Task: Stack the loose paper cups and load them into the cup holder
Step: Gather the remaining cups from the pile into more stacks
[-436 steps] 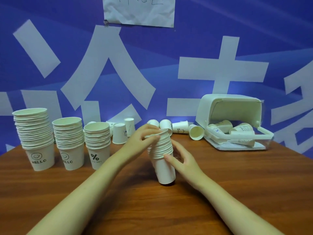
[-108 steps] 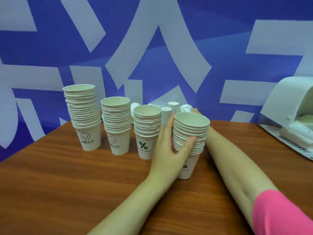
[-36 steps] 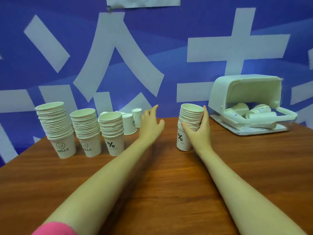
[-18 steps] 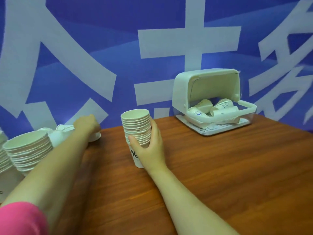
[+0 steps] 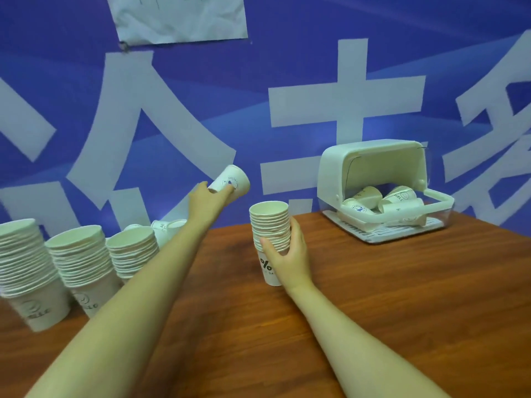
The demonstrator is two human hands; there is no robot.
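Left hand pinching single paper cup near base; right hand gripping cup stack. Cups probably light, crushable: holding sidewalls gently.

— Where's everything on the table?
— Three cup stacks at left, a fourth stack mid-table, the cup holder back right with loose cups inside.

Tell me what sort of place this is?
Probably a staged recording or demo setup, not a café: a printed blue banner as backdrop, a taped paper note, and a wooden table holding only cups.
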